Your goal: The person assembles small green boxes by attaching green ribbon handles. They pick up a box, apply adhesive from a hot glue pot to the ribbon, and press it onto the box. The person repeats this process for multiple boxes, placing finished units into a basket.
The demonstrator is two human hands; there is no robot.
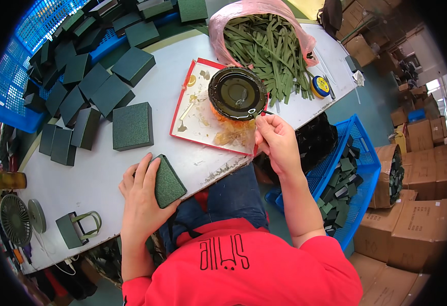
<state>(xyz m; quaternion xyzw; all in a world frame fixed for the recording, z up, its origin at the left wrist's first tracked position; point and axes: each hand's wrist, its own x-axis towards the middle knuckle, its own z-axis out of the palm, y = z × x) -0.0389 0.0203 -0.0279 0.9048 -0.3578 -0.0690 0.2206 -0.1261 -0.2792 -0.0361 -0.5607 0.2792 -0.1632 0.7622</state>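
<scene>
My left hand (pixel 144 191) is closed around a dark green box (pixel 168 182) with a textured top, at the table's front edge. Thumb and fingers lie along its near and left sides. My right hand (pixel 277 137) pinches a thin dark stick (pixel 267 112) at the rim of a round black pot (pixel 237 94). Brown, glossy liquid fills the pot; the stick's far end cannot be made out. Under the pot is a shallow white tray (pixel 186 115) with a red rim, smeared with amber residue. Another green box (pixel 132 126) lies flat beyond my left hand.
Several green boxes (pixel 108 93) crowd the table's left, beside a blue crate (pixel 29 35). A pink bag (pixel 218 33) of green strips (pixel 269 51) stands behind the pot, near a blue-and-yellow tin (pixel 320 86). A small fan (pixel 15 219) is at left; another blue crate (pixel 369 163) stands right.
</scene>
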